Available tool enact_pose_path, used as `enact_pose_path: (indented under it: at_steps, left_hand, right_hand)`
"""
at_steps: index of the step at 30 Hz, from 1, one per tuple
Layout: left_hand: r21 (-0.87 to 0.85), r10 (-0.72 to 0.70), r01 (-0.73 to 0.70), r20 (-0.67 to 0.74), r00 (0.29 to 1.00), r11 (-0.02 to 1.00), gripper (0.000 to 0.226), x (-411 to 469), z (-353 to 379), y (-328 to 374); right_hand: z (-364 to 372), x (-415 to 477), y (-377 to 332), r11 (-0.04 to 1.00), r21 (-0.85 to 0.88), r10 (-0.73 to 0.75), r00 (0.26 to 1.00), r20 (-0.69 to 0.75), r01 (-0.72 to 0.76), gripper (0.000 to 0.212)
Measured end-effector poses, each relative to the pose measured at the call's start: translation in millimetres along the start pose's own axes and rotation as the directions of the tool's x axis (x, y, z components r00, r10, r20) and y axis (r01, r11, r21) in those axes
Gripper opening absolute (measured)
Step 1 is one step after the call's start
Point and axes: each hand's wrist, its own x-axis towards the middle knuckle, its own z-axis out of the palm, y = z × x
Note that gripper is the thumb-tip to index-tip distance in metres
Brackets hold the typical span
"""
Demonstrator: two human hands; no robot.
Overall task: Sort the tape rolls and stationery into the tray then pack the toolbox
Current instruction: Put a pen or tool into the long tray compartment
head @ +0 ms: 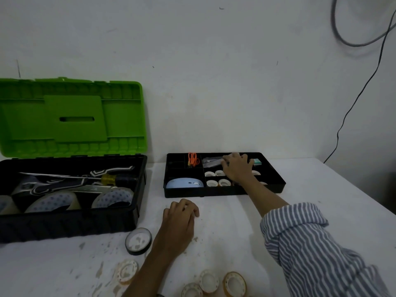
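Observation:
The black divided tray [276, 181] lies on the white table, right of the open toolbox [70, 219]. My right hand [237, 168] reaches into the tray's back compartment, fingers curled over a grey packet [211, 161]; whether it grips it I cannot tell. Small tape rolls [216, 179] fill the compartments under that hand. Orange clips [192, 159] and a pale blue dispenser [184, 183] sit in the left compartments. My left hand [182, 219] rests on the table in front of the tray, fingers loosely curled, holding nothing. A black tape roll [138, 241] and several clear rolls [234, 282] lie near the front edge.
The toolbox has a green lid [72, 118] standing open against the wall and holds a screwdriver [115, 179], other tools and large clear tape rolls [53, 202]. A small green box [257, 161] sits in the tray's back right. Cables [351, 108] hang on the wall at right.

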Motion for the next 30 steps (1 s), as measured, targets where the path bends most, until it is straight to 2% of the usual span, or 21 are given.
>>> enact_pose_path:
  at_steps: [7,12,17,20,23,25,30]
  left_hand:
    - [0.002,-0.005,0.005,-0.007,1.000,1.000,0.030,-0.3,-1.7,1.7]
    - [-0.005,-0.013,0.013,0.000,1.000,1.000,0.030,-0.7,-2.2,2.3]
    - [0.001,-0.019,0.019,0.009,1.000,1.000,0.029,-0.6,-3.1,3.5]
    - [0.016,-0.016,0.016,0.002,1.000,1.000,0.029,-1.1,-3.1,3.6]
    - [0.022,-0.011,0.012,-0.008,1.000,1.000,0.025,-1.0,-3.5,3.7]
    - [0.021,-0.014,0.014,-0.009,1.000,1.000,0.025,-1.1,-3.9,3.5]
    - [0.011,-0.019,0.019,0.001,1.000,1.000,0.028,-1.4,-3.1,2.5]
  right_hand:
    - [-5.5,-1.9,-4.2,0.989,-0.149,-0.014,0.999,0.034,0.019,0.045]
    - [-16.2,2.6,-2.9,0.994,-0.111,0.009,0.990,0.140,0.006,0.048]
    - [-25.7,7.9,-3.7,0.977,-0.210,0.012,0.985,0.172,0.025,0.048]
    - [-28.8,13.6,0.1,0.995,-0.093,0.058,0.970,0.235,-0.037,0.043]
    - [-31.6,16.3,4.2,0.994,0.109,-0.020,0.961,0.275,-0.010,0.040]
    - [-34.6,17.3,6.9,0.985,0.172,-0.044,0.972,0.230,0.004,0.037]
    - [-47.6,21.7,18.8,0.955,0.274,0.085,0.989,0.122,-0.116,0.031]
